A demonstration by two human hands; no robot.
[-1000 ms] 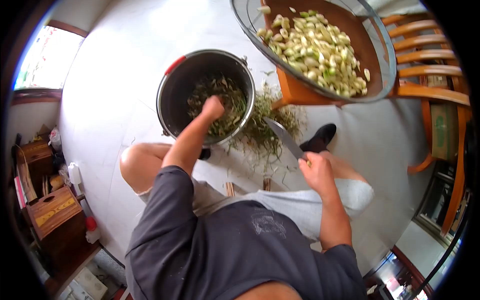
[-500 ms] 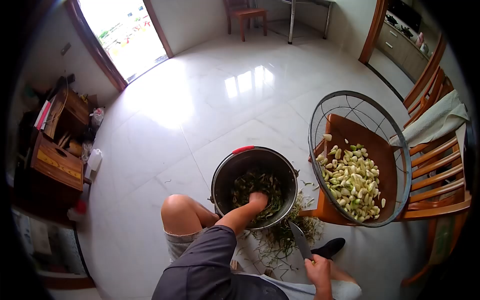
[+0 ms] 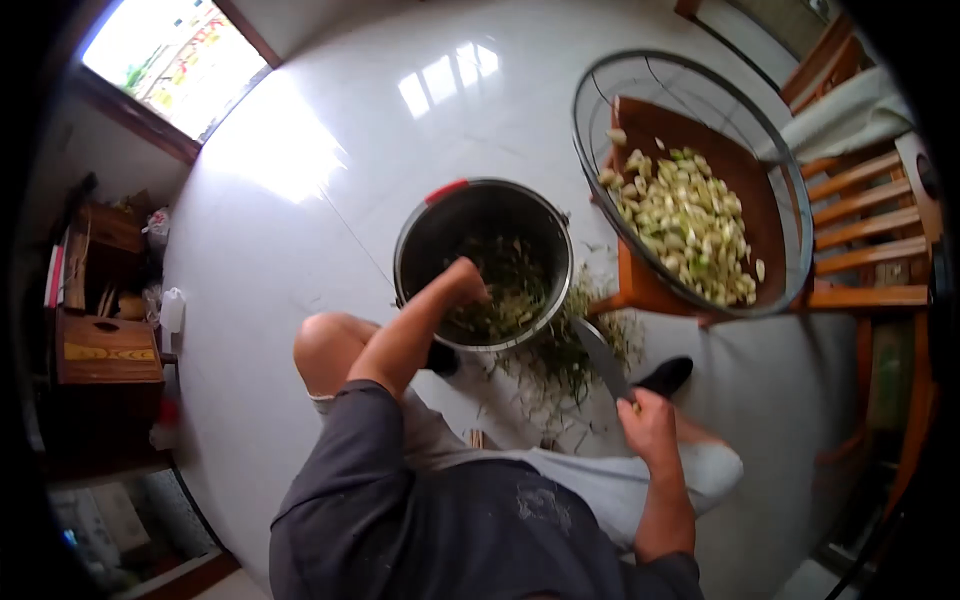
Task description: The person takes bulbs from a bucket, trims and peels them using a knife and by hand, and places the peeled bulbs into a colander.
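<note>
My left hand (image 3: 465, 282) is inside the metal bucket (image 3: 405, 250), over dark green and brown plant scraps (image 3: 515, 300); its fingers are too hidden and blurred to read. My right hand (image 3: 650, 422) is closed around the handle of a knife (image 3: 602, 358), whose blade points up and left beside the bucket. More scraps (image 3: 570, 370) lie on the floor between bucket and knife. At the right, pale peeled cloves (image 3: 690, 220) rest in a round wire-mesh basket (image 3: 588, 165) on a wooden chair.
The wooden chair (image 3: 640, 285) stands right of the bucket, with a pale cloth (image 3: 850, 120) over its back. My knees flank the scraps, and a black shoe (image 3: 668, 376) is near the blade. Wooden cabinets (image 3: 110, 350) stand far left; a doorway (image 3: 175, 60) is at upper left.
The view has shifted between frames. My left hand sits nearer the left side of the bucket than half a second ago and appears raised a little. The knife stays in my right hand.
</note>
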